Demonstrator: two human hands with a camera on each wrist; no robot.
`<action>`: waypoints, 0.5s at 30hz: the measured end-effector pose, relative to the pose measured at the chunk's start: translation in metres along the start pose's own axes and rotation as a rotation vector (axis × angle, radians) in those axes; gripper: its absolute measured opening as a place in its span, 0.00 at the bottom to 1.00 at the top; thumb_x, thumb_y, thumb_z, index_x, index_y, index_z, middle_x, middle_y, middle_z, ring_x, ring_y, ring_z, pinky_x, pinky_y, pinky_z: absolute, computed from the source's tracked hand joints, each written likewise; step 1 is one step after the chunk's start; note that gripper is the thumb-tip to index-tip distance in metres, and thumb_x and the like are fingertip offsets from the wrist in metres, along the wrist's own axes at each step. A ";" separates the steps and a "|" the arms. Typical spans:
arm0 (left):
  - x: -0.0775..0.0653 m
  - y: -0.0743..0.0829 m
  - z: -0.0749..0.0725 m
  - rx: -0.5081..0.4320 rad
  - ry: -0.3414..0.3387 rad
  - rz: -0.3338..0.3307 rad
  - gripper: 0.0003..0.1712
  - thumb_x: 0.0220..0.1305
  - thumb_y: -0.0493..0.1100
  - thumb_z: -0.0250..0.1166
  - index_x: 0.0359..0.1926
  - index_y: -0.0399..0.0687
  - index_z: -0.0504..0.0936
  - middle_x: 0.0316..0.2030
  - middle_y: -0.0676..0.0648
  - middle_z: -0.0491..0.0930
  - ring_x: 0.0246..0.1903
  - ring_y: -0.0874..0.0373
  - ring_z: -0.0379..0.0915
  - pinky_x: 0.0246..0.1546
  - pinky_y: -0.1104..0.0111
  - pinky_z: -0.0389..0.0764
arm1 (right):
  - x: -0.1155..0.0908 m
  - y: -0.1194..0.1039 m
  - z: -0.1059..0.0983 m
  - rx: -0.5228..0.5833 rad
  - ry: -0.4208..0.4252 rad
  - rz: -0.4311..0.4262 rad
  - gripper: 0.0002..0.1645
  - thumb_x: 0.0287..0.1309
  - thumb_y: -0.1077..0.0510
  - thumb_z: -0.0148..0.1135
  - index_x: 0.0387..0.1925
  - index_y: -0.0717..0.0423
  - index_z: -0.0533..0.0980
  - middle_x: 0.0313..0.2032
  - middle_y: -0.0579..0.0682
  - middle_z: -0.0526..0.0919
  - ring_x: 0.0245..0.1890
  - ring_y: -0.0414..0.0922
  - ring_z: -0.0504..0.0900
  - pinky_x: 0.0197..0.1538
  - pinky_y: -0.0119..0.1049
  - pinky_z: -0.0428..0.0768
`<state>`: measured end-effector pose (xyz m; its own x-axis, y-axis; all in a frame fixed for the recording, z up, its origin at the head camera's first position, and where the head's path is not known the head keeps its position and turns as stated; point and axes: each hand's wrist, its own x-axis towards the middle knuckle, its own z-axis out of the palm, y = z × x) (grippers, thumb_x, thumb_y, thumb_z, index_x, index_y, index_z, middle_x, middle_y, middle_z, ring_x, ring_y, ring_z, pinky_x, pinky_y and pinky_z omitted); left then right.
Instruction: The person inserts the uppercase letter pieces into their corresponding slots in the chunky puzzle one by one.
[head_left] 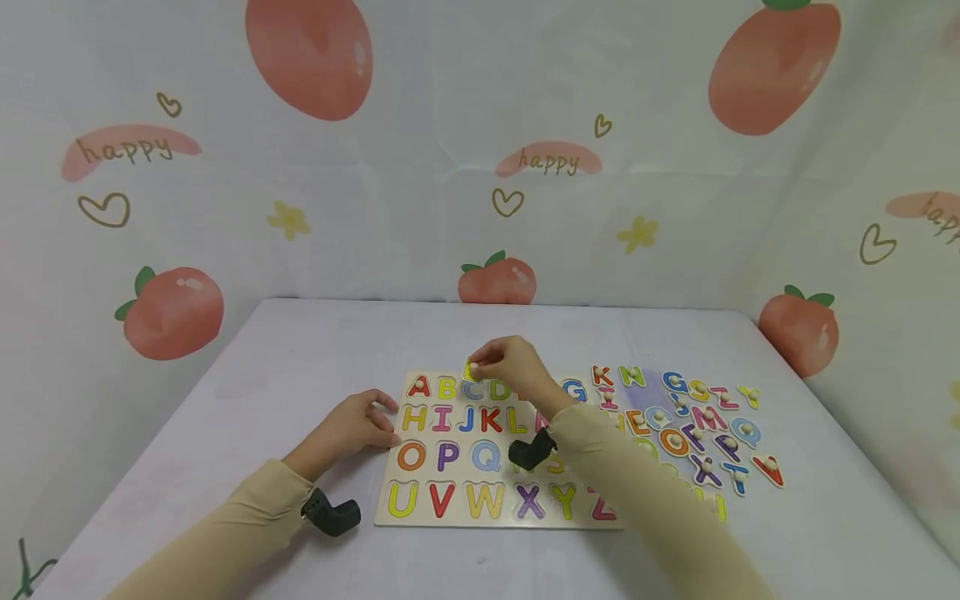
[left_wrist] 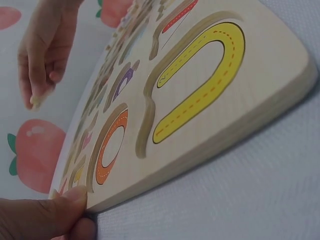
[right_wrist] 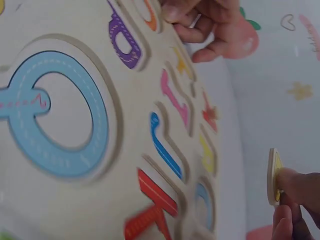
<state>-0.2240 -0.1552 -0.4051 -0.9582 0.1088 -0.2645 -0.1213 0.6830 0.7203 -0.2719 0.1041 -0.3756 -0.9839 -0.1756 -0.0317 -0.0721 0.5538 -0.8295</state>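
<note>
Two hands worked at a wooden letter board (left_wrist: 277, 75), whose surroundings were read as a clock dial centred on the board, with 12 o'clock at its far edge. Left hand (head_left: 358, 425): at 9 to 10 o'clock, its fingers were parted and loosely bent, thumb and fingertips touching the board's edge; this contact presumably steadied the board, although the pressure could not be told. Right hand (head_left: 517, 367): raised near the far edge between 11 and 12 o'clock, it pinched a yellow piece (head_left: 468, 369) between thumb and fingers, a fingertip hold that probably kept the palm off the board. The right-wrist view showed the piece nearly edge-on, so its letter could not be read. In the head view it appeared just above the C recess (head_left: 473, 391); its height over the wood could not be judged.

Loose letter pieces (head_left: 708, 418) lay scattered from 2 to 4 o'clock, on the right hand's side; many bore small knobs, apparently for lifting. The right sleeve (head_left: 637, 492) crossed the board's edge near 4 o'clock and hid some pieces, making this the tightest side for movement. Wider room lay on the white cloth (head_left: 195, 450) at 9 o'clock, beyond the left hand; a narrower strip at 12 o'clock separated board from backdrop (head_left: 420, 208).
</note>
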 end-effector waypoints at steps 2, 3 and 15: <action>0.000 0.000 0.000 -0.001 0.001 -0.004 0.28 0.48 0.36 0.76 0.50 0.40 0.75 0.27 0.48 0.80 0.27 0.57 0.74 0.30 0.69 0.75 | 0.003 -0.001 0.010 -0.005 -0.007 0.009 0.07 0.54 0.57 0.70 0.36 0.50 0.84 0.34 0.45 0.85 0.36 0.42 0.79 0.46 0.35 0.77; 0.000 -0.001 0.000 -0.001 0.002 -0.005 0.28 0.48 0.36 0.76 0.50 0.40 0.75 0.27 0.48 0.80 0.27 0.57 0.74 0.30 0.69 0.75 | 0.004 -0.002 0.015 -0.008 -0.010 0.013 0.06 0.54 0.57 0.71 0.36 0.50 0.84 0.34 0.45 0.85 0.36 0.42 0.79 0.45 0.35 0.76; 0.001 0.000 0.001 -0.009 0.007 0.001 0.28 0.47 0.35 0.75 0.50 0.40 0.75 0.27 0.48 0.80 0.26 0.57 0.75 0.30 0.69 0.75 | 0.014 -0.008 0.043 -0.029 -0.054 0.036 0.04 0.53 0.61 0.70 0.34 0.52 0.84 0.31 0.46 0.84 0.32 0.41 0.77 0.39 0.31 0.75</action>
<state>-0.2247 -0.1543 -0.4061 -0.9602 0.1042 -0.2590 -0.1224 0.6766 0.7261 -0.2783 0.0621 -0.3936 -0.9759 -0.1981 -0.0920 -0.0421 0.5836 -0.8110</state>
